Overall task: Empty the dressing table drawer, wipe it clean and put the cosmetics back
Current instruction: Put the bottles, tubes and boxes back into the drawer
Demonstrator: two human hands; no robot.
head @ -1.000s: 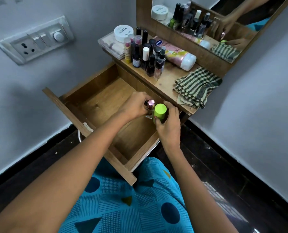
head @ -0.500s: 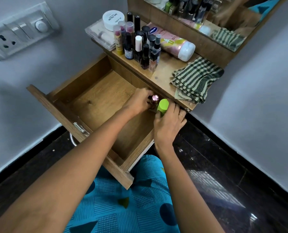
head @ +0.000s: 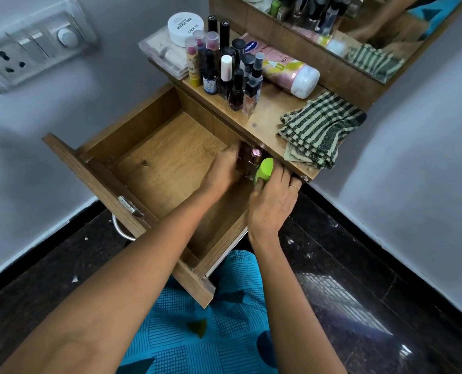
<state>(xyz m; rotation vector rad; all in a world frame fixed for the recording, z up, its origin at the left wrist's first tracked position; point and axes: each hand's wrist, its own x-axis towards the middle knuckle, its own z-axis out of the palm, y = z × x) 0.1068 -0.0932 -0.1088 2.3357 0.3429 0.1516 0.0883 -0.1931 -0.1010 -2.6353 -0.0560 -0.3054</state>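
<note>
The wooden drawer (head: 154, 168) stands pulled out, its floor bare apart from the far right corner. There my left hand (head: 224, 171) grips small bottles, one with a pink cap (head: 257, 152), tucked under the tabletop edge. Beside it, my right hand (head: 271, 201) holds a bottle with a lime-green cap (head: 263, 170), tilted toward the same corner. On the tabletop (head: 267, 117) stand several nail polish and cosmetic bottles (head: 230, 74). A pink lotion bottle (head: 283, 68) lies on its side behind them.
A folded green striped cloth (head: 319, 130) lies on the tabletop's right part. A white round jar (head: 185, 27) sits on a clear plastic box (head: 162, 54) at the back left. The mirror (head: 346, 31) rises behind. A wall socket panel (head: 33, 49) is at left.
Both hands have moved with their bottles deeper into the drawer's far right corner, under the tabletop edge. The green-capped bottle now tilts. The camera view shifted closer.
</note>
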